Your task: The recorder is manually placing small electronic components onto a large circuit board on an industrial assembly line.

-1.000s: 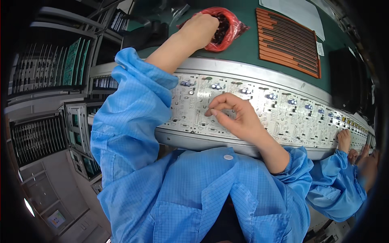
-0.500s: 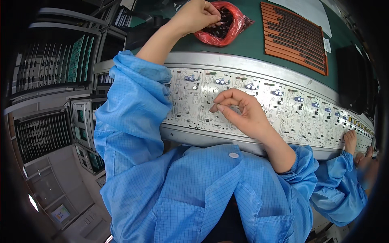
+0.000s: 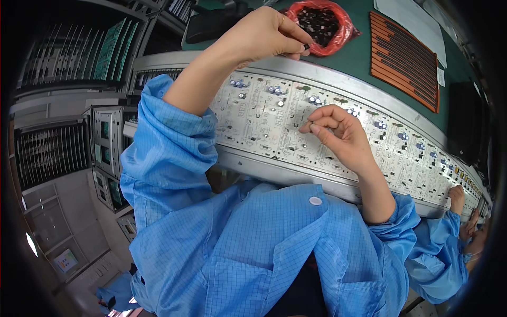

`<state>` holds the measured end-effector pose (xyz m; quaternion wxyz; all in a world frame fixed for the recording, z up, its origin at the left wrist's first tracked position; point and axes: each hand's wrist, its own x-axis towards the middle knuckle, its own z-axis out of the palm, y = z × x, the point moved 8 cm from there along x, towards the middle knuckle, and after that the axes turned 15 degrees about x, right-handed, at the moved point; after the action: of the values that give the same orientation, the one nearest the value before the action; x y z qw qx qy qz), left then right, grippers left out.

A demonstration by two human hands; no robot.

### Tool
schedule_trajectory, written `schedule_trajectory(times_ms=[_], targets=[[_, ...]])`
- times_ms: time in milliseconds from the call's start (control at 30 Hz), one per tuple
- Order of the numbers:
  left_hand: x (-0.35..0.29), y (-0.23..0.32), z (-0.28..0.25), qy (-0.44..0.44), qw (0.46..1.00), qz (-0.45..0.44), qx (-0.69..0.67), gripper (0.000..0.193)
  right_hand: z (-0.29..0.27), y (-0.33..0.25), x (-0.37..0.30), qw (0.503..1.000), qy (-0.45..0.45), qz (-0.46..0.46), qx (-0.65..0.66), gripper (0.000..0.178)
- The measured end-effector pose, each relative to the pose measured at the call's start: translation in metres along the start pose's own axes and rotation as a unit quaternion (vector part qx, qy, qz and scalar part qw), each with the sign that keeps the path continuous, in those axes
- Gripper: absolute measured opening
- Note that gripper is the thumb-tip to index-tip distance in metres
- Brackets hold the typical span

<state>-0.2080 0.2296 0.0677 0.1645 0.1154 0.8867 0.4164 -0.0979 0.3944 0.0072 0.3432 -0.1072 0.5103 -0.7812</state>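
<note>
My left hand (image 3: 266,36) is closed in a pinch on a small black electronic component (image 3: 306,47). It hangs by the near edge of an open red plastic bag (image 3: 346,33), which holds many loose black components (image 3: 318,25). Lower down, my right hand (image 3: 342,136) hovers above a row of pale circuit boards (image 3: 251,124). Its thumb and index fingertip are pressed together; whatever they hold is too small to make out. Blue capacitors (image 3: 315,100) and other small parts stand on the boards.
The boards lie along a metal rail (image 3: 248,161). Beyond it, an orange slotted rack (image 3: 404,61) with rows of dark parts rests on a green work surface (image 3: 364,53). Board racks (image 3: 53,153) stand at the left. Another person's hand (image 3: 456,199) touches the line at far right.
My left hand has come out of the bag toward me, a black component now showing at its fingertips. My right hand stays pinched over the boards. The whole view has shifted.
</note>
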Motion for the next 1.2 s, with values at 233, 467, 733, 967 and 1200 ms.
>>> schedule_trajectory(times_ms=[233, 467, 733, 967, 1200], targets=[[-0.051, -0.02, -0.009, 0.024, 0.999, -0.003, -0.037, 0.025, 0.013, -0.025, 0.0, 0.986, 0.035, 0.013, -0.16, 0.017], [-0.124, -0.03, -0.023, 0.145, 0.986, 0.005, -0.08, 0.023, 0.034, -0.048, 0.043, 0.915, 0.031, -0.024, -0.401, 0.016], [-0.178, -0.064, -0.006, 0.196, 0.963, -0.038, -0.183, 0.021, 0.078, -0.021, 0.098, 0.812, -0.051, -0.177, -0.554, 0.015], [-0.199, -0.095, 0.002, 0.241, 0.926, -0.067, -0.282, 0.019, 0.087, 0.0, 0.117, 0.789, -0.042, -0.191, -0.582, 0.014], [-0.205, -0.121, 0.018, 0.261, 0.911, -0.102, -0.302, 0.02, 0.092, 0.004, 0.12, 0.781, -0.051, -0.204, -0.588, 0.014]])
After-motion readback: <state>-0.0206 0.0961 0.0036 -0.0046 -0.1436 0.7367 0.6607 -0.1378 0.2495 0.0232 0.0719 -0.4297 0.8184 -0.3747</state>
